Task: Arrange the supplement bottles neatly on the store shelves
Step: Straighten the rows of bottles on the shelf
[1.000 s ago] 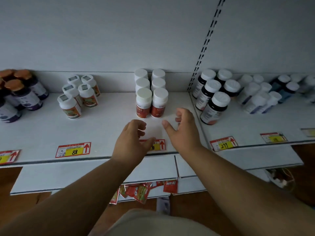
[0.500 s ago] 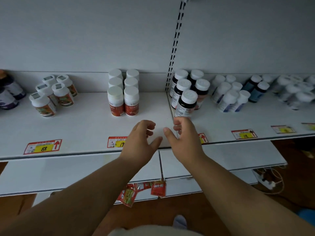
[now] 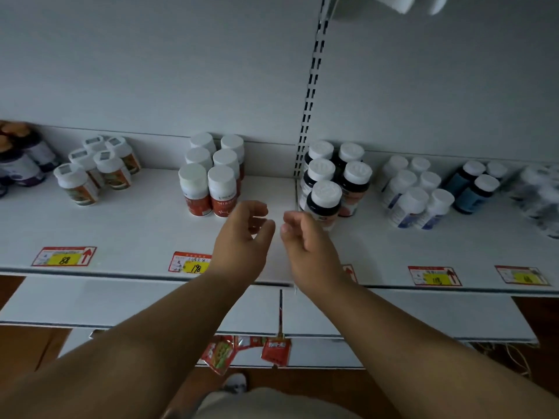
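Both hands hover empty over the shelf (image 3: 121, 231), fingers loosely curled. The dark bottles (image 3: 325, 198) stand upright just beyond the right hand (image 3: 305, 237); the red-labelled bottles (image 3: 208, 189) stand just beyond the left hand (image 3: 242, 234), each hand nearest its own group

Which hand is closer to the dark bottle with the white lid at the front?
The right hand. Its fingers reach up right beside the front dark bottle, maybe touching it. The left hand hangs farther left, nearer the red-label bottles.
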Demonstrator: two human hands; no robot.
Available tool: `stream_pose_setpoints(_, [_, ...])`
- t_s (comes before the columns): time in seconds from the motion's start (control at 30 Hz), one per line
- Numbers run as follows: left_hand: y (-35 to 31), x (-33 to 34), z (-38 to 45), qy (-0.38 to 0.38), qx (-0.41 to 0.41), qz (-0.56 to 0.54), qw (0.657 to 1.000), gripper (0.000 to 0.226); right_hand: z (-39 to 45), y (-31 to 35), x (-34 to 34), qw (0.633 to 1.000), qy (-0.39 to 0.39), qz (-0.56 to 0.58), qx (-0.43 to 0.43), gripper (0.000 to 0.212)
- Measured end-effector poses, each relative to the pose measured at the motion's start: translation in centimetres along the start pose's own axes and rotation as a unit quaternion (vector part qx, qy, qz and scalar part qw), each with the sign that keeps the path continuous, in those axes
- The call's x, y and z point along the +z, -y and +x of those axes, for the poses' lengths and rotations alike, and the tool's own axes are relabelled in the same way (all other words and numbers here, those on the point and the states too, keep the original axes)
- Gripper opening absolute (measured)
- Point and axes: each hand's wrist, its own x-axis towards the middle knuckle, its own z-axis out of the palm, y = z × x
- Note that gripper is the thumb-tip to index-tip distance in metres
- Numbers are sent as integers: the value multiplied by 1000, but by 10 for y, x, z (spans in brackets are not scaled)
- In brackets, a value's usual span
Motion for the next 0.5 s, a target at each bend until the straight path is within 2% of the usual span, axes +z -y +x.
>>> stream_pose_setpoints(0.13, [15, -40, 7, -50, 3, -17, 999, 15, 21, 18, 29, 998, 4, 47, 29, 47])
stream_pose_setpoints(0.33, [41, -91, 27, -142, -30, -60, 988, 17, 57, 41, 68, 992, -35, 104, 58, 52])
stream_pose_setpoints(0.43, [53, -108, 51, -173, -88, -104, 975, 20, 80, 44, 81, 977, -34, 176, 112, 60])
stream_pose_setpoints(0.5, [60, -113, 79, -145, -158, -198, 956, 26, 100, 47, 86, 955, -31, 238, 174, 67])
